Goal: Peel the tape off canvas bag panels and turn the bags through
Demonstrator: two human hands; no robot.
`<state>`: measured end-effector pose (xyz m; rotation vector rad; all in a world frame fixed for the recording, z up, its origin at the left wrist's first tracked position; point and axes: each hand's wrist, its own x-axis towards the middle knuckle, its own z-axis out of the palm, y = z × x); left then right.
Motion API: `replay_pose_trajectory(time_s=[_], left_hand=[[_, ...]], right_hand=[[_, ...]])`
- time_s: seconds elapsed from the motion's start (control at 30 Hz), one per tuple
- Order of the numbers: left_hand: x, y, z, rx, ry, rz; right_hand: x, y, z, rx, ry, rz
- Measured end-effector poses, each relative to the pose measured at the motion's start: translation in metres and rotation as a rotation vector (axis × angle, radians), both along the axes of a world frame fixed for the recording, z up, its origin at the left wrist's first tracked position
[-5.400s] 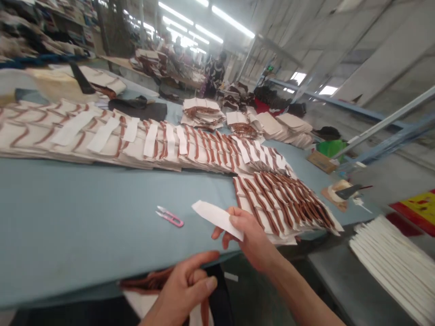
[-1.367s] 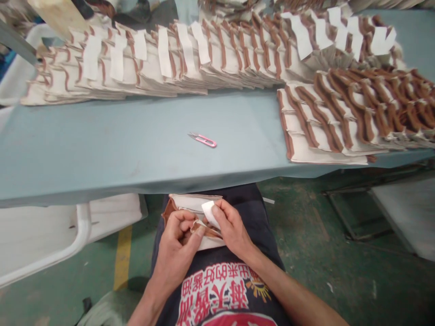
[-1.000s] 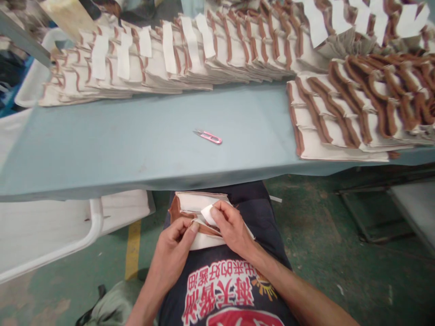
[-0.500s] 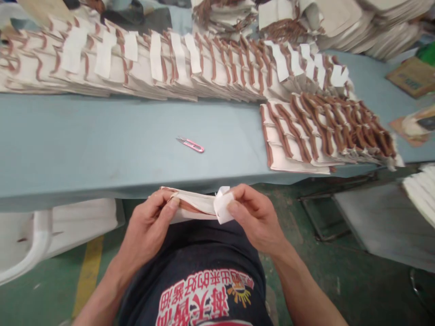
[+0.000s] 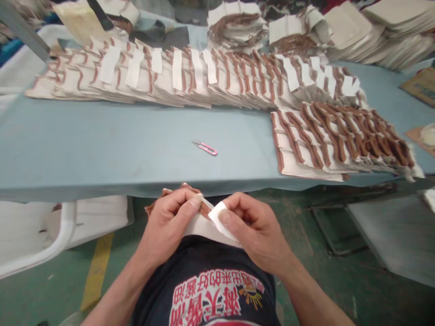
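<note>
Close to my body, just off the table's near edge, both hands work on a cream fabric piece (image 5: 199, 226) with brown trim. My left hand (image 5: 170, 219) is closed on it, thumb pressed over the brown edge. Pinched in my right hand (image 5: 249, 222) is a small white slip (image 5: 220, 215), lying against the fabric's right end. A narrow pale strip runs between the two hands; I cannot tell what it is joined to. On the table ahead lies a pair of pink thread snips (image 5: 205, 147), touched by neither hand.
A long row of overlapping cream pieces with brown edges (image 5: 190, 86) spans the back of the blue table (image 5: 102, 149), several with white slips on top. A second bundle (image 5: 333, 140) lies at the right. A white curved frame (image 5: 70, 226) stands below at the left.
The fabric in my hands has turned, with its brown edges now bunched up at the left hand. My hands have come closer together. The camera view has shifted slightly left.
</note>
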<state>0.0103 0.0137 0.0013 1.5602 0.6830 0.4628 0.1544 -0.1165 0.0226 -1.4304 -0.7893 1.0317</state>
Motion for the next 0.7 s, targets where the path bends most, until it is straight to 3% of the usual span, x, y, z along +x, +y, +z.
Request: replay_pose_trajectory(time_s=[0.27,0.47,0.7], left_hand=[[-0.016,-0.027,-0.024,-0.318,-0.054,-0.017],[-0.017,-0.025,-0.031,-0.400,-0.058,0.007],[-0.020,-0.028,-0.045,-0.480,-0.090,0.082]], right_hand=[[-0.021,-0.008,-0.011,-0.175,-0.105,0.022],[-0.026,-0.018,-0.024,-0.218,-0.019,0.009],[-0.027,-0.020,-0.015,-0.219,-0.062,-0.007]])
